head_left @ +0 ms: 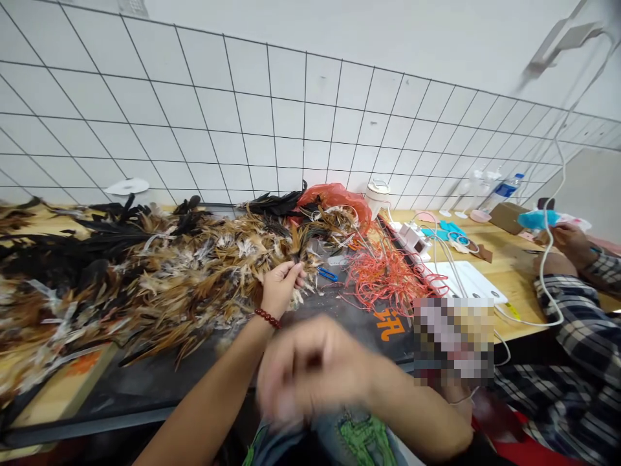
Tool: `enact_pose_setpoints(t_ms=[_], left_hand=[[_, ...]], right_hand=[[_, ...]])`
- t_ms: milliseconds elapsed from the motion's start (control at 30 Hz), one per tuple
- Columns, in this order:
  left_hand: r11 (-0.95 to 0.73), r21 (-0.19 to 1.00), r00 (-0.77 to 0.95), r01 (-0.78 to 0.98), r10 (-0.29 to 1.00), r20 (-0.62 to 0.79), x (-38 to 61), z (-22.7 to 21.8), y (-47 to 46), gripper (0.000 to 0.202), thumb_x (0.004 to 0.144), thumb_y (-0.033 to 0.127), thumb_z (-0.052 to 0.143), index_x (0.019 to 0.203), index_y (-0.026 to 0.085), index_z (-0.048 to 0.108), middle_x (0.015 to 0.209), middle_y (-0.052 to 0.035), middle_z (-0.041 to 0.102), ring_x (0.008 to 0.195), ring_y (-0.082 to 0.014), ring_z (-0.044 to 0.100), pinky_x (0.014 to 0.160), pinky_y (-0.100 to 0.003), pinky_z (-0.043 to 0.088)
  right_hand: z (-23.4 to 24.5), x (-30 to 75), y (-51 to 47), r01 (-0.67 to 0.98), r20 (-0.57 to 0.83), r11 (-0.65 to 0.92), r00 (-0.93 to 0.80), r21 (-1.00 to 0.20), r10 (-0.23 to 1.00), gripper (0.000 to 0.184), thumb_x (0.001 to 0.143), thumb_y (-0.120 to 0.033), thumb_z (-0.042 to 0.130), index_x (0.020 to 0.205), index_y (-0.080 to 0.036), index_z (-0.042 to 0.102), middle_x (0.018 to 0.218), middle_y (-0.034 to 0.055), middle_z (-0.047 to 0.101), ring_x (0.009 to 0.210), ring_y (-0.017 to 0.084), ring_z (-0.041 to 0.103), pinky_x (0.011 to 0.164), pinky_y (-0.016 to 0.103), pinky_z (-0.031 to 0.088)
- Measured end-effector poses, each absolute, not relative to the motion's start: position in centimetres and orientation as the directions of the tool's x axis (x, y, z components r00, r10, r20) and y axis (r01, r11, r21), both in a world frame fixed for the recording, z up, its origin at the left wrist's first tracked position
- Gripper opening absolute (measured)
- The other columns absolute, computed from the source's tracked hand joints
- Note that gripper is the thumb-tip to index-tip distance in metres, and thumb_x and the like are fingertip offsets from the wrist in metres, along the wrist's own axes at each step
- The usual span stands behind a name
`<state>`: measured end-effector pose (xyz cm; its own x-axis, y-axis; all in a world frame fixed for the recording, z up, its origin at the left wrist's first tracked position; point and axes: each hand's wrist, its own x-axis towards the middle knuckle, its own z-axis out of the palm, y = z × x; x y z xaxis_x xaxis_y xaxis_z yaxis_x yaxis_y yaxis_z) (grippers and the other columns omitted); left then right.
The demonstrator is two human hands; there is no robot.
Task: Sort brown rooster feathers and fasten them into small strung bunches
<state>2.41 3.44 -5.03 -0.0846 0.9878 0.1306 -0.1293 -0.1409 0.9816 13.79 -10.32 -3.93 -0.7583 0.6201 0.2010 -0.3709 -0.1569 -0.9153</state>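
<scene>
My left hand (282,283), with a dark red bead bracelet at its wrist, is closed with thumb and fingers pinched on a small bunch of brown and black feathers (301,244). A large heap of feathers (194,265), brown, cream and black, spreads behind and to the left of it. Close to the camera, my right hand (313,369) is curled but smeared by motion, and whether it holds anything is not visible. A blue clip-like tool (327,275) lies just right of my left hand. Further right is a tangle of orange-red strings (378,272).
A red plastic bag (334,197) and a white lidded cup (377,194) stand by the wire grid (272,123). A power strip (414,241) with white cables lies to the right. Beside me, a co-worker's hands (565,246) hold something blue.
</scene>
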Motion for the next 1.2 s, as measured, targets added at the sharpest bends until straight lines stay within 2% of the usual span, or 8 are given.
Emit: enact_pose_setpoints(t_ms=[33, 100, 167, 400, 567, 700, 967, 1200], left_hand=[[-0.127, 0.978, -0.091, -0.165, 0.989, 0.114, 2.4, -5.0, 3.5, 0.028, 0.068, 0.042, 0.074, 0.065, 0.015, 0.066, 0.059, -0.0013, 0.064, 0.049, -0.0101, 0.053, 0.049, -0.022, 0.042], [-0.091, 0.969, -0.099, -0.230, 0.993, 0.070, 2.2, -4.9, 3.7, 0.032, 0.064, 0.044, 0.077, 0.066, 0.014, 0.066, 0.059, -0.0008, 0.063, 0.049, -0.0098, 0.052, 0.049, -0.022, 0.042], [-0.050, 0.968, -0.070, -0.245, 0.997, 0.034, 2.1, -4.8, 3.8, 0.036, 0.062, 0.047, 0.078, 0.063, 0.014, 0.064, 0.058, -0.0010, 0.062, 0.048, -0.0093, 0.052, 0.048, -0.022, 0.041], [-0.018, 0.989, 0.040, -0.146, 0.999, 0.024, 1.8, -4.7, 3.7, 0.040, 0.062, 0.050, 0.079, 0.061, 0.012, 0.066, 0.055, -0.0032, 0.062, 0.047, -0.0099, 0.053, 0.048, -0.022, 0.040], [0.087, 0.891, 0.021, -0.445, 0.996, -0.087, 1.9, -4.5, 3.6, 0.050, 0.052, 0.039, 0.089, 0.091, 0.012, 0.073, 0.072, -0.0042, 0.070, 0.054, -0.0096, 0.058, 0.053, -0.022, 0.045], [0.123, 0.829, 0.014, -0.545, 0.990, -0.138, 2.5, -4.5, 3.4, 0.052, 0.049, 0.035, 0.091, 0.091, 0.009, 0.074, 0.074, -0.0039, 0.069, 0.053, -0.0060, 0.055, 0.051, -0.019, 0.042], [0.098, 0.670, -0.031, -0.736, 0.984, -0.178, 2.4, -4.1, 3.5, 0.042, 0.048, 0.026, 0.093, 0.080, 0.010, 0.073, 0.066, 0.0002, 0.064, 0.057, -0.0059, 0.055, 0.051, -0.015, 0.044], [0.109, 0.678, -0.022, -0.727, 0.983, -0.181, 1.9, -0.5, 5.3, 0.009, 0.080, 0.018, 0.070, 0.074, 0.012, 0.066, 0.063, -0.0003, 0.061, 0.053, -0.0082, 0.054, 0.047, -0.018, 0.044]], right_hand=[[-2.7, 14.1, -6.7, -0.378, 0.192, -0.112, -0.677, -0.919, 0.710, 0.037, 0.064, -0.055, 0.075, 0.095, -0.035, 0.070, 0.083, -0.0023, 0.071, 0.074, 0.016, 0.066, 0.058, 0.027, 0.052], [-1.0, 14.7, -0.8, -0.277, 0.169, 0.114, -0.183, -0.954, 0.968, 0.033, 0.066, -0.049, 0.076, 0.085, -0.023, 0.068, 0.072, -0.0015, 0.065, 0.065, 0.012, 0.059, 0.060, 0.024, 0.047], [-0.4, 15.2, 3.1, -0.095, 0.118, 0.116, -0.021, -0.989, 0.993, 0.040, 0.058, -0.043, 0.081, 0.086, -0.018, 0.065, 0.060, -0.0072, 0.053, 0.056, 0.007, 0.047, 0.056, 0.022, 0.040], [-1.7, 15.8, 7.1, 0.094, -0.005, 0.016, -0.216, -0.995, 0.976, 0.046, 0.050, -0.047, 0.085, 0.055, -0.017, 0.052, 0.046, -0.0078, 0.049, 0.045, 0.005, 0.041, 0.047, 0.021, 0.031], [-2.3, 15.5, 7.3, -0.321, -0.036, -0.053, -0.060, -0.946, 0.998, 0.044, 0.050, -0.046, 0.086, 0.066, -0.016, 0.058, 0.057, -0.0025, 0.065, 0.046, 0.006, 0.052, 0.049, 0.020, 0.043], [-3.5, 13.7, 6.4, -0.540, -0.050, -0.036, 0.012, -0.841, 0.999, 0.041, 0.053, -0.042, 0.087, 0.068, -0.016, 0.059, 0.059, -0.0021, 0.066, 0.048, 0.006, 0.054, 0.051, 0.019, 0.047], [-4.9, 10.8, 4.8, -0.412, 0.059, 0.093, 0.094, -0.907, 0.994, 0.039, 0.060, -0.051, 0.080, 0.068, -0.017, 0.061, 0.054, -0.0022, 0.060, 0.047, 0.010, 0.053, 0.047, 0.023, 0.047], [-3.9, 12.4, 5.8, -0.277, 0.165, 0.153, -0.021, -0.949, 0.986, 0.032, 0.064, -0.041, 0.078, 0.079, -0.018, 0.063, 0.065, -0.0027, 0.064, 0.057, 0.010, 0.056, 0.060, 0.024, 0.048]])
